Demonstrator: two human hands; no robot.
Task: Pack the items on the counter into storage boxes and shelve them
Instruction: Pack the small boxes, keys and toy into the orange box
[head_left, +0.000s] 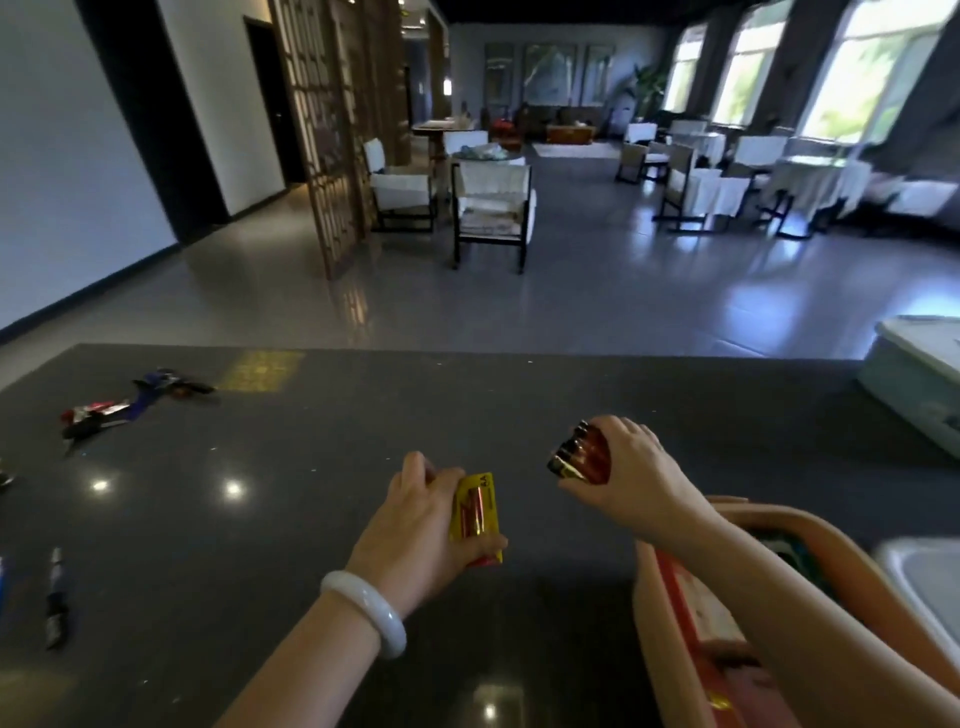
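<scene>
My left hand (410, 525) grips a yellow pack of AA batteries (477, 512) just above the dark counter (311, 441), near its middle. My right hand (623, 467) holds a second bundle of red and gold batteries (582, 456) a little farther right. Below my right forearm stands an open orange storage box (852, 551) with red packaging inside. A pale green storage box (914, 384) with its lid on sits at the counter's right edge. A white box (919, 577) pokes in at the lower right.
A small heap of keys and tags (130, 402) lies at the counter's far left. A dark pen-like item (56, 597) lies near the left edge. Beyond the counter is a dining room with white chairs (491, 208) and tables.
</scene>
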